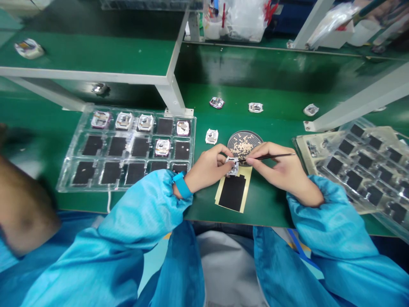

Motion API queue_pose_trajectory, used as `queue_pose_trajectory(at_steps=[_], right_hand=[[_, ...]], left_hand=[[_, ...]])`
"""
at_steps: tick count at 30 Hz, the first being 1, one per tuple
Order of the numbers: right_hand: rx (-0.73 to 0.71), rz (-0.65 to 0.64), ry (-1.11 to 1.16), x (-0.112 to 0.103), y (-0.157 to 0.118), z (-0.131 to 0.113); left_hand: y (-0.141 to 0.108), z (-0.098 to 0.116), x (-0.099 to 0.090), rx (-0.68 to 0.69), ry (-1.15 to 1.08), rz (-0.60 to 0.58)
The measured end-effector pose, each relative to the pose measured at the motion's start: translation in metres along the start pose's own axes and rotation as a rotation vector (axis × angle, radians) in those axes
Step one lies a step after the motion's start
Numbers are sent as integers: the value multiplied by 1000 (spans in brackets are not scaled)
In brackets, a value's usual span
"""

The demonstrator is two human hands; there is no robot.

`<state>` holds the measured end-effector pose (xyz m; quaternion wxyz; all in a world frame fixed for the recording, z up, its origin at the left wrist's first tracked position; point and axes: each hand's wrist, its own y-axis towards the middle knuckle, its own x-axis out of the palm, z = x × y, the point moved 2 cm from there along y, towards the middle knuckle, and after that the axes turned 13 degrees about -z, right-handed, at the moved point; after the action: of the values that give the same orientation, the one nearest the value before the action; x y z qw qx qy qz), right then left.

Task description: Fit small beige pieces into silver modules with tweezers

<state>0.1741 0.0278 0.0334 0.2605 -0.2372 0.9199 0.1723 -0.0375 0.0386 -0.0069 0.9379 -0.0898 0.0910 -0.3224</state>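
Note:
My left hand pinches a small silvery-white watch-like case between thumb and fingers. In my right hand is a thin dark tool, probably tweezers, held nearly level with its tip at the case. Just behind the case lies a round grey dish with many small beige pieces in it. Under and in front of my hands, a yellow sheet carries a black rectangular patch. Another white case rests left of the dish.
At left, a clear compartment tray holds several cases. Stacked trays stand at right. More cases lie farther back. A raised green shelf with white legs is at back left. Another person's bare arm reaches in at far left.

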Motion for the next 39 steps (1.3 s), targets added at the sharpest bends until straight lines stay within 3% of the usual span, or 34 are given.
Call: queue_pose_trajectory(at_steps=[9,20,27,35,39], right_hand=[[58,74,7,-6,-3,-5],[92,135,30,-8,-3,-5],[106,100,50,-4,-3,0],[172,16,296,-8,-1,2],[151,61,292,-8,-1,2]], left_hand=[[-1,2,-1,72,-71,44],[-5,10,-1,224,31,91],[-6,11,-2,234,86,117],[-6,11,-6,252,128,158],[-6,12,-8,276,136,195]])
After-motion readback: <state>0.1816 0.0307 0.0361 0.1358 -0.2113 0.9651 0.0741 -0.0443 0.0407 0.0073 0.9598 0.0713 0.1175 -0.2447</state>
